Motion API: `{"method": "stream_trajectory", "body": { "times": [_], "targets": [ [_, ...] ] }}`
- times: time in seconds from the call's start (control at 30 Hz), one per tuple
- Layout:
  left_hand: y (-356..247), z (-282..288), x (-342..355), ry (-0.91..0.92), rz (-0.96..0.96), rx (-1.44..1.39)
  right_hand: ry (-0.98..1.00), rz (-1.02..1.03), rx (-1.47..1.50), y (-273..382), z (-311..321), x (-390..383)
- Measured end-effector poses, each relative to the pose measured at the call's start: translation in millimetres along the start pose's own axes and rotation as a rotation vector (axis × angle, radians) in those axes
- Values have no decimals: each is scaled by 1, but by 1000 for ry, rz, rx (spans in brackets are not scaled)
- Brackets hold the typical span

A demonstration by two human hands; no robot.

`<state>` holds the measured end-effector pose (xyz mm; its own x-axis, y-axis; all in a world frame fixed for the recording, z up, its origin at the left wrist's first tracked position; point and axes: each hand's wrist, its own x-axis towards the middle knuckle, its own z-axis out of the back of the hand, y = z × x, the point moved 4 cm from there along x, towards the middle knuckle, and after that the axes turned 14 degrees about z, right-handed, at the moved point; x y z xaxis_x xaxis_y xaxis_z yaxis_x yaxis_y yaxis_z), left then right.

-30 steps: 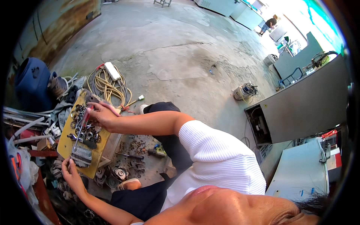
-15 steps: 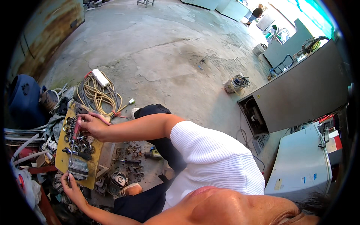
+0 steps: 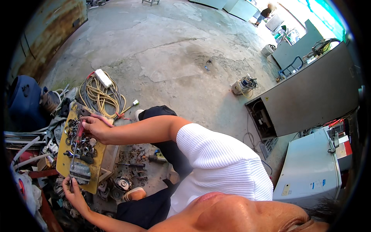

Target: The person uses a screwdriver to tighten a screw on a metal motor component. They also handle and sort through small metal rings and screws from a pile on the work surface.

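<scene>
My right hand (image 3: 94, 129) is closed around the red handle of a screwdriver (image 3: 79, 135). Its long shaft points down to a grey ribbed metal cylinder (image 3: 80, 172) with a dark band, lying at the near end of a yellow board (image 3: 63, 164). The thumb and fingers of my left hand (image 3: 73, 191) pinch the near end of that cylinder. Between the cylinder and my right hand lies a ratchet wrench (image 3: 81, 157) with a black grip. Small metal rings and gears (image 3: 71, 131) crowd the board. A pinkish-red handle (image 3: 102, 119) lies partly behind my right hand.
A coiled yellow cable (image 3: 102, 96) with a white power strip (image 3: 103, 78) lies beyond the board. Left stand a blue drum (image 3: 25, 100) and scrap. Greasy parts and a dark round-bodied part (image 3: 123, 184) lie by my foot. A grey cabinet (image 3: 309, 92) stands right; another person (image 3: 265, 15) is far off.
Almost nothing differs. The view has shifted very slightly; both hands keep their holds on the screwdriver and the ribbed cylinder.
</scene>
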<state>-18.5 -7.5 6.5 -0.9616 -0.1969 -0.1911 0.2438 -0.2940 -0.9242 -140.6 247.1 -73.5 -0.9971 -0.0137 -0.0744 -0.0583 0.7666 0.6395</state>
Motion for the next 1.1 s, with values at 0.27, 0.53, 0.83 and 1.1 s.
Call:
{"method": "stream_trajectory", "body": {
  "times": [0.27, 0.53, 0.83, 1.1],
  "targets": [
    [-5, 5, -1, -60, 9, 114, 11, -29, -60, 28, -22, -19],
    [0, 9, 2, -61, 6, 129, -34, -29, -157, 15, -15, -13],
    [-5, 8, 1, -63, -1, 127, 5, 28, -152, 20, -17, -15],
    [-3, 11, -2, 6, 61, 46, -2, 0, -186, 29, -30, -23]
  ]
}}
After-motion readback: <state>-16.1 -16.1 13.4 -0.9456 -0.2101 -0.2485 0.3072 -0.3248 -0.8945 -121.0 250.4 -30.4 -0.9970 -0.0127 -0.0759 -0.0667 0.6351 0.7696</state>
